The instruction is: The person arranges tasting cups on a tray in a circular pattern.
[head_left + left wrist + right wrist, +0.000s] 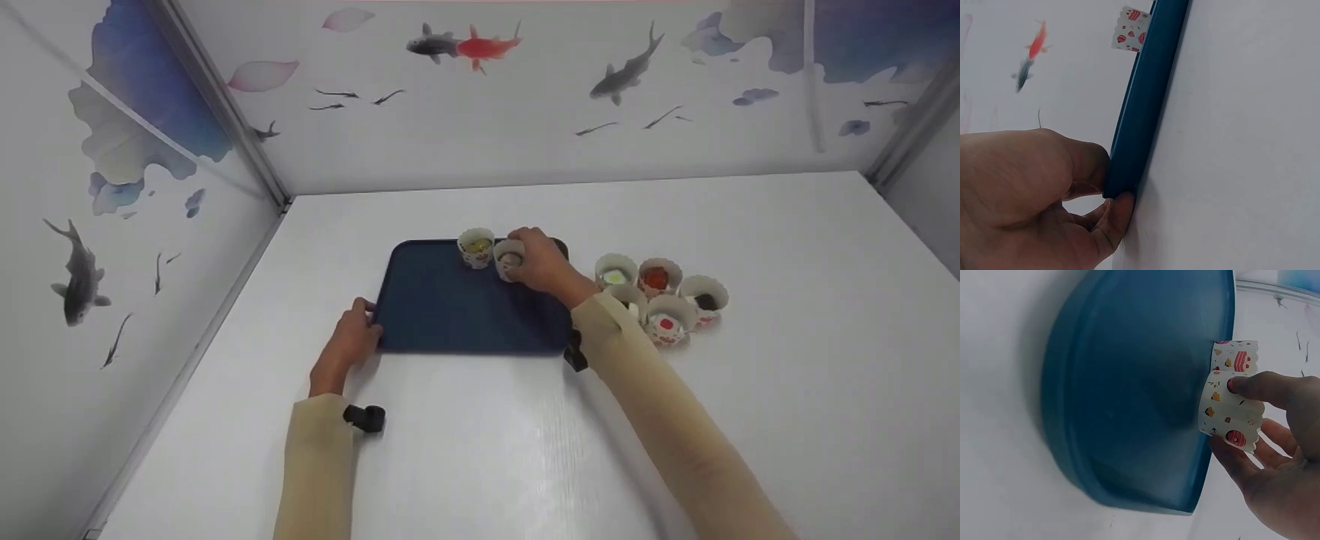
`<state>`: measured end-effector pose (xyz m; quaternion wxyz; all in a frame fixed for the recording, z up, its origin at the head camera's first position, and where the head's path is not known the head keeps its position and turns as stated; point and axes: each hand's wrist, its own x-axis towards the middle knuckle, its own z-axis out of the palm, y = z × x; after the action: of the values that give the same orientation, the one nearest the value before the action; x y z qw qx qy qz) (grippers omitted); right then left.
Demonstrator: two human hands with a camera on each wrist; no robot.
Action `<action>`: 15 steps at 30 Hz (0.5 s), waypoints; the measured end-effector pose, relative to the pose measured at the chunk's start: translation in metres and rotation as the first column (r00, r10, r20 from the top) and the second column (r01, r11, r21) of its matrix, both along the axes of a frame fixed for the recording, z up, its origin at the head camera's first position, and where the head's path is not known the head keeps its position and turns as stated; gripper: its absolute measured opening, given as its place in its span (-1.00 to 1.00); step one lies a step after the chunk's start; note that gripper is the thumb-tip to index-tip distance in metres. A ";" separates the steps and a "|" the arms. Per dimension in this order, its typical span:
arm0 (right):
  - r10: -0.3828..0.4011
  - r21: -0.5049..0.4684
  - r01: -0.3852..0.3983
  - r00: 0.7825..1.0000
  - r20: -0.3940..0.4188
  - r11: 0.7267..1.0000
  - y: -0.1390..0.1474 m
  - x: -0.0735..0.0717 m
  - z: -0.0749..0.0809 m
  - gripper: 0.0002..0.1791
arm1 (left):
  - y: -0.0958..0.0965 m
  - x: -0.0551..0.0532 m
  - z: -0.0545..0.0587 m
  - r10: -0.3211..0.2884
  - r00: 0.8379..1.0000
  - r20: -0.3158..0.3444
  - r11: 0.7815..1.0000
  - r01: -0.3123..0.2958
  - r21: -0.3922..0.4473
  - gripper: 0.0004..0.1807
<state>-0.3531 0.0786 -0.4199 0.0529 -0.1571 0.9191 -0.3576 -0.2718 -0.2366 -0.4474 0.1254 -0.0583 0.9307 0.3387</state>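
A dark blue tray (442, 307) lies on the white table. My left hand (351, 339) pinches its left edge, thumb on one side of the rim and fingers on the other in the left wrist view. With thumb and fingertips, my right hand (545, 262) holds a patterned paper baking cup (1230, 405) over the tray's far right part. Something pale shows inside that cup. Close beside it stands a second paper cup (476, 253) with yellowish contents, at the tray's far edge.
Right of the tray several more paper cups stand in a cluster: one with red contents (656, 277), one with dark contents (704, 299), one with a red-and-white piece (667, 321) and one with a pale green piece (616, 273). Fish-printed walls (525, 112) border the table.
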 end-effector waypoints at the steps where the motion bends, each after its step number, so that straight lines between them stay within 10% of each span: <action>1: -0.003 -0.001 0.003 1.000 0.005 1.000 -0.001 0.000 -0.001 -0.34 | 0.000 0.000 0.000 -0.001 1.000 -0.003 1.000 0.001 0.000 -0.51; 15: 0.000 0.008 0.001 1.000 -0.013 1.000 -0.009 -0.004 -0.006 -0.31 | -0.002 0.000 -0.001 -0.024 0.999 -0.045 0.999 0.022 -0.032 -0.53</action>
<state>-0.3573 0.0693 -0.4261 0.0476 -0.1589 0.9209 -0.3527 -0.2715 -0.2384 -0.4489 0.1072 -0.0418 0.9391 0.3238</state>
